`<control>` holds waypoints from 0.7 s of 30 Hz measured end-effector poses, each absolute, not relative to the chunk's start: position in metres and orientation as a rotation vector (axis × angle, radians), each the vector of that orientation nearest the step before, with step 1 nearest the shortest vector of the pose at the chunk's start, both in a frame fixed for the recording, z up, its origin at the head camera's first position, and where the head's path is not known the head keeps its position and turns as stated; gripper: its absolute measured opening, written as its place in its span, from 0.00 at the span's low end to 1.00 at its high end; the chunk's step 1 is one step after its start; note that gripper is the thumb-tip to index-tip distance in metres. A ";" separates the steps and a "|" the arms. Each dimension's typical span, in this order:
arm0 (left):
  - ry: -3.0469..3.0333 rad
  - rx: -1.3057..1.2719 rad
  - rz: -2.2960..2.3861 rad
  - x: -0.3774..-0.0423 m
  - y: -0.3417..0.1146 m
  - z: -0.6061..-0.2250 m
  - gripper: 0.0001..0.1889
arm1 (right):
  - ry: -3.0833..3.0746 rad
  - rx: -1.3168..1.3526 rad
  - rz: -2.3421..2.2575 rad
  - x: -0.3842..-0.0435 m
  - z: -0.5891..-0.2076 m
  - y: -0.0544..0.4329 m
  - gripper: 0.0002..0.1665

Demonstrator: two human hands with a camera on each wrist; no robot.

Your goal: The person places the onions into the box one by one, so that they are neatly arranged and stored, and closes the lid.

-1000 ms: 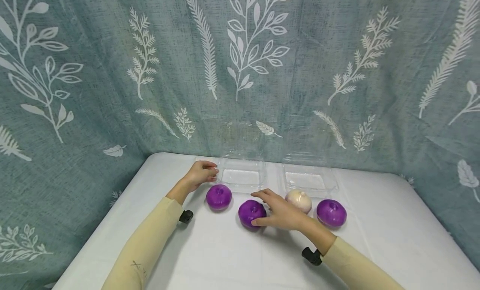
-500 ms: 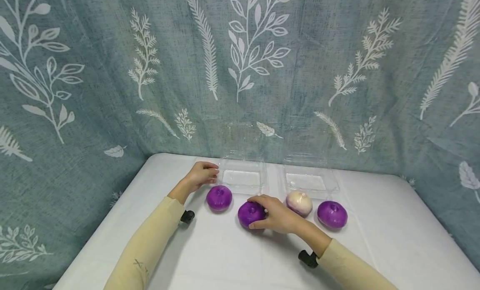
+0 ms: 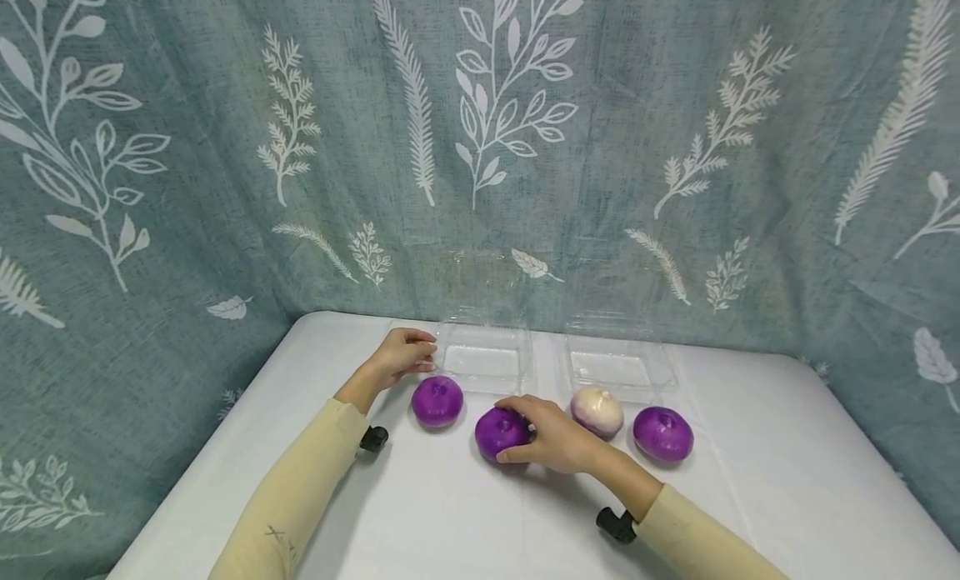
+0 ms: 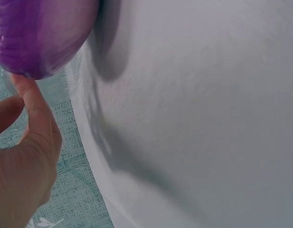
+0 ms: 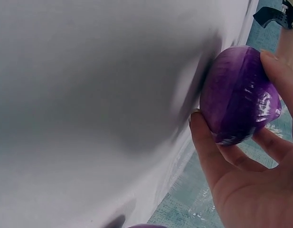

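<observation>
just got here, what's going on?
A person's right-hand grip holds the middle purple onion; hard to tell whether it's off the white table. The left-hand grip is at the left edge of the left clear container; can't tell if it's holding it. A right clear container stands beside that one, both open. The left purple onion, pale onion and right purple onion sit in front, outside the containers.

on the forearm of the person's left sleeve [image 3: 294,497] stands a dark mark [image 3: 274,532] shaped like an "x"; the fainter strokes [image 3: 290,548] just below it are too small and blurred to read.
</observation>
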State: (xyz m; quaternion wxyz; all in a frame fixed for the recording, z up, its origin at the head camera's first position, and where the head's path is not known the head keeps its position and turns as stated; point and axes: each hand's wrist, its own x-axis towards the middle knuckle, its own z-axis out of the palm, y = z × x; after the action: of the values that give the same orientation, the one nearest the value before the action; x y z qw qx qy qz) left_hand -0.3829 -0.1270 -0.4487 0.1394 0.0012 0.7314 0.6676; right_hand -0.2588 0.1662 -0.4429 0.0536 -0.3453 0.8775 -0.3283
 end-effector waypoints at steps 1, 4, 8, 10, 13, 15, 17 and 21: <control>2.117 0.004 1.927 -0.383 -0.127 -0.449 0.21 | 2.668 -1.049 -0.997 -0.259 -0.443 0.166 0.41; 2.128 0.002 1.925 -0.382 -0.127 -0.448 0.20 | 2.671 -1.041 -0.999 -0.259 -0.444 0.167 0.41; 2.134 0.001 1.922 -0.381 -0.126 -0.446 0.20 | 2.665 -1.036 -0.998 -0.259 -0.443 0.168 0.42; 2.135 0.010 1.922 -0.381 -0.126 -0.446 0.20 | 2.654 -1.030 -1.013 -0.259 -0.440 0.169 0.42; 2.134 0.015 1.931 -0.382 -0.125 -0.445 0.21 | 2.639 -1.025 -1.046 -0.261 -0.436 0.170 0.43; 2.136 0.016 1.934 -0.382 -0.125 -0.445 0.21 | 2.627 -1.018 -1.079 -0.262 -0.433 0.170 0.43; 2.140 0.013 1.930 -0.382 -0.125 -0.445 0.20 | 2.626 -1.020 -1.099 -0.264 -0.430 0.169 0.43; 2.141 0.012 1.919 -0.382 -0.126 -0.448 0.20 | 2.635 -1.010 -1.124 -0.268 -0.422 0.167 0.43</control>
State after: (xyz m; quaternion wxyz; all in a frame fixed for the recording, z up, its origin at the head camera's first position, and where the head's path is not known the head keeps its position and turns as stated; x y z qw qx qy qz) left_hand -0.3818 -0.1258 -0.4477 0.1328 0.0040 0.7380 0.6616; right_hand -0.2681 0.1673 -0.4218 0.0518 -0.3321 0.8663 -0.3696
